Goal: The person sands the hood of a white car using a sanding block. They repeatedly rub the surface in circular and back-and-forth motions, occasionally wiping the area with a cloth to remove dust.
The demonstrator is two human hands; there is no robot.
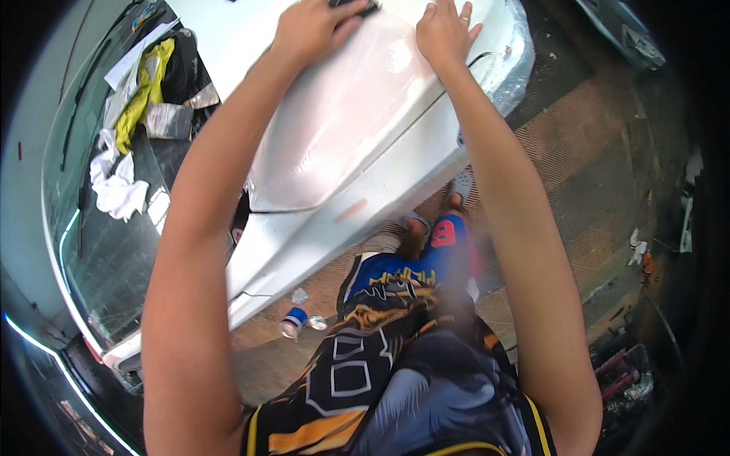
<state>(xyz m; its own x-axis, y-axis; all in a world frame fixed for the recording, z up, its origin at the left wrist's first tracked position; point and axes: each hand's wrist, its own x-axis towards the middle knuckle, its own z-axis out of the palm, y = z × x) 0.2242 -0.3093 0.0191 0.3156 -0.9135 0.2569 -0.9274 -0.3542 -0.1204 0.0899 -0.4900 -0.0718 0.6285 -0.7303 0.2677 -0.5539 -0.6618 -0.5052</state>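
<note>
My left hand is at the far edge of the view, its fingers bent over a small dark pad that rests on a white car's hood. The pad is partly cut off by the view's edge, so its exact kind is unclear. Under and between my arms the hood carries a pale pinkish, shiny patch. My right hand lies flat on the hood's right part, fingers spread, holding nothing.
Clear plastic film wraps the car's front corner. The windshield at left bears white rags and a yellow-and-black cloth. A blue-lidded jar stands on the floor beside the car, near my legs. Assorted clutter lies at lower right.
</note>
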